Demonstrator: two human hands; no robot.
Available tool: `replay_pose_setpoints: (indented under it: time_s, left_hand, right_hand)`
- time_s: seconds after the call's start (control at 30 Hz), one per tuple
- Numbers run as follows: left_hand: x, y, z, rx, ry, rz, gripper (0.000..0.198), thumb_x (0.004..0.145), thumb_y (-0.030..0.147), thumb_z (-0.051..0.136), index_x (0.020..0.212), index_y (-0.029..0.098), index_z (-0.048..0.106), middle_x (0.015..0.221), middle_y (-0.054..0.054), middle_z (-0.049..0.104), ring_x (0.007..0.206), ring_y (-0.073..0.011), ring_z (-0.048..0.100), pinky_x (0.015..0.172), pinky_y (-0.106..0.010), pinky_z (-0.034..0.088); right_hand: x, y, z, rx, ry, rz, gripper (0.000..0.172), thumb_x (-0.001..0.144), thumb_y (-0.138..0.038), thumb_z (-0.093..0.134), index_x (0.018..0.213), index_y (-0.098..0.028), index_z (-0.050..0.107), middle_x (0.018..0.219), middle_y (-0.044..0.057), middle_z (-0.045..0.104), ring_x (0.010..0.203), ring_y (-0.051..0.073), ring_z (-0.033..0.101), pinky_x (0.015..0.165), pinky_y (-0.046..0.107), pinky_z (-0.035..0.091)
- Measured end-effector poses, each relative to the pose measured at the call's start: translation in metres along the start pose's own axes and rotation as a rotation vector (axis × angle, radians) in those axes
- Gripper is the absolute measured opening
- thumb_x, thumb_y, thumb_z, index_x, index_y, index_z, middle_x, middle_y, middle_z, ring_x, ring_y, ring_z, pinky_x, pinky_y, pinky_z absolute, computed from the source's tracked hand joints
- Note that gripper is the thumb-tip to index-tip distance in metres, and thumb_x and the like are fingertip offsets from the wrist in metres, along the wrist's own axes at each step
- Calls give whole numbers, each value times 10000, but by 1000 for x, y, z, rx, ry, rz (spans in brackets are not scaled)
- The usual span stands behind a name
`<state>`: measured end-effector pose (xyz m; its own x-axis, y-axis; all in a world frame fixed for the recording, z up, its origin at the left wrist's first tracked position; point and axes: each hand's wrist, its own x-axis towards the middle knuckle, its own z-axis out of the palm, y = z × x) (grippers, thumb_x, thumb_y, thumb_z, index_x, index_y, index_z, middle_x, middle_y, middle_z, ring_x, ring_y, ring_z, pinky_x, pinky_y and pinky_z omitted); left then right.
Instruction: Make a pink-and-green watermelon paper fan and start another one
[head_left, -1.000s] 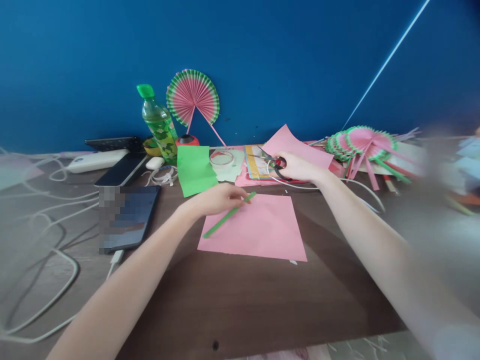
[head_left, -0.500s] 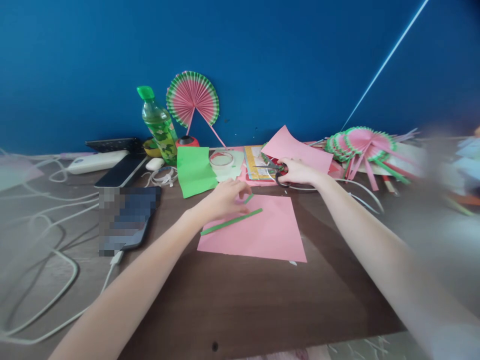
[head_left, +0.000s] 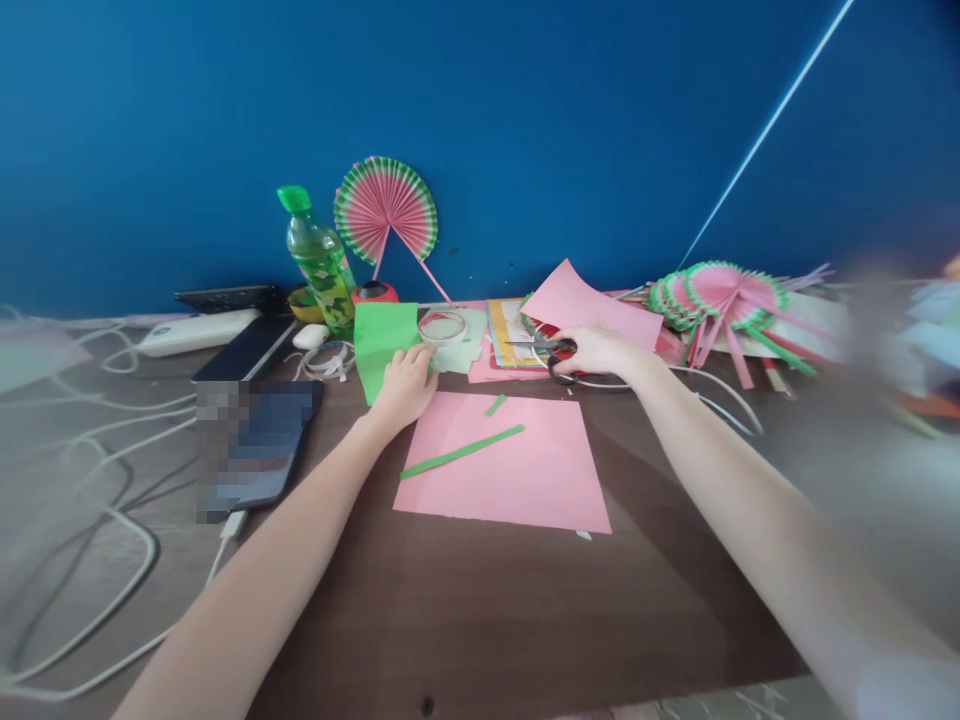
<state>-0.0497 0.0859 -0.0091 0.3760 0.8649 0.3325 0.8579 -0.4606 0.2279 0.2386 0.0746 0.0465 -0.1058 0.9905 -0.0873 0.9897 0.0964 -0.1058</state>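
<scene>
My left hand [head_left: 409, 382] rests on the lower right part of a green sheet of paper [head_left: 384, 345], its fingers stretched forward and slightly bent. My right hand [head_left: 596, 352] grips a pair of scissors [head_left: 561, 372] by the dark handles; the blades point left over colored papers. Between my arms a pink sheet of paper [head_left: 510, 480] lies flat on the brown table [head_left: 510, 600]. On it are a long green paper strip [head_left: 461, 452] and a short green strip [head_left: 495, 405]. Another pink sheet [head_left: 592, 308] stands curled behind my right hand.
A pleated pink and green paper fan [head_left: 386, 210] leans against the blue wall beside a green bottle [head_left: 322, 265]. More folded fans [head_left: 724, 295] lie at right. A tape roll [head_left: 441, 325] sits behind my left hand. Phones [head_left: 262, 445] and white cables [head_left: 142, 530] occupy the left.
My left hand has moved left and away from the strips on the pink sheet, onto the green paper. My right hand keeps the scissors in nearly the same place. The view has tilted slightly up.
</scene>
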Motion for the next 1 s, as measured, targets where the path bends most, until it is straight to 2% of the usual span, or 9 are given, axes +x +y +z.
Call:
replay_pose_setpoints:
  time_s: [0.17, 0.27, 0.4, 0.53, 0.63, 0.7, 0.8, 0.9, 1.0]
  left_hand:
    - [14, 6, -10, 60, -52, -12, 483, 725, 113, 472, 1208, 102, 448, 1258, -156, 494, 1131, -278, 460, 932, -401, 379]
    - [28, 9, -13, 113, -43, -19, 370, 769, 88, 415, 1122, 128, 516, 1168, -142, 538, 1057, -265, 509, 856, -371, 419]
    - [42, 10, -9, 150, 6, -51, 267, 813, 106, 383, 980, 188, 574, 1064, -118, 552, 987, -264, 529, 784, -374, 425]
    - [50, 10, -7, 176, 29, -6, 178, 814, 120, 422, 893, 183, 569, 1001, -121, 561, 1016, -291, 489, 838, -421, 371]
    - [49, 18, -14, 133, 92, 6, 130, 839, 158, 418, 872, 187, 540, 1012, -117, 567, 1036, -295, 459, 851, -437, 341]
    - [46, 29, -22, -11, 173, -38, 65, 838, 201, 450, 833, 197, 514, 1004, -97, 579, 1048, -294, 440, 855, -440, 327]
    - [39, 49, -34, -406, 227, -111, 39, 804, 185, 489, 789, 204, 458, 930, -50, 595, 994, -240, 485, 856, -398, 338]
    - [32, 64, -42, -837, 175, -59, 78, 803, 184, 471, 771, 200, 401, 861, -23, 605, 874, -168, 562, 777, -308, 383]
    - [26, 69, -45, -1015, 114, -20, 108, 804, 197, 472, 768, 201, 371, 831, -16, 632, 836, -146, 585, 750, -279, 391]
  right_hand:
    - [-3, -6, -4, -61, -43, 25, 597, 643, -450, 637, 1195, -233, 559, 1129, 133, 539, 1047, 327, 492, 787, 374, 417]
    - [-5, -10, -7, -68, -41, 36, 595, 656, -453, 620, 1204, -236, 543, 1137, 147, 518, 1054, 340, 477, 786, 392, 411]
    - [-5, -12, -11, -8, 50, 9, 530, 702, -448, 577, 1167, -195, 564, 1098, 154, 541, 1045, 332, 476, 808, 393, 401]
    - [-2, -11, -11, 115, 155, -19, 411, 726, -387, 572, 1084, -189, 610, 978, 115, 589, 971, 289, 511, 790, 359, 411]
    - [-3, -15, -13, 218, 278, -37, 325, 749, -322, 559, 1014, -153, 640, 939, 116, 589, 934, 265, 528, 796, 353, 414]
    - [-5, -20, -16, 333, 351, -88, 267, 765, -285, 543, 968, -149, 649, 938, 108, 585, 905, 236, 546, 802, 341, 423]
    - [-11, -33, -22, 518, 411, -208, 219, 785, -253, 525, 958, -173, 634, 984, 90, 584, 897, 199, 562, 809, 327, 440]
    - [-17, -45, -26, 657, 462, -273, 274, 791, -235, 523, 1055, -186, 576, 1033, 79, 582, 930, 194, 562, 824, 343, 450]
    - [-20, -56, -25, 854, 442, -271, 331, 804, -256, 513, 1129, -192, 505, 1078, 76, 575, 947, 181, 569, 817, 333, 464]
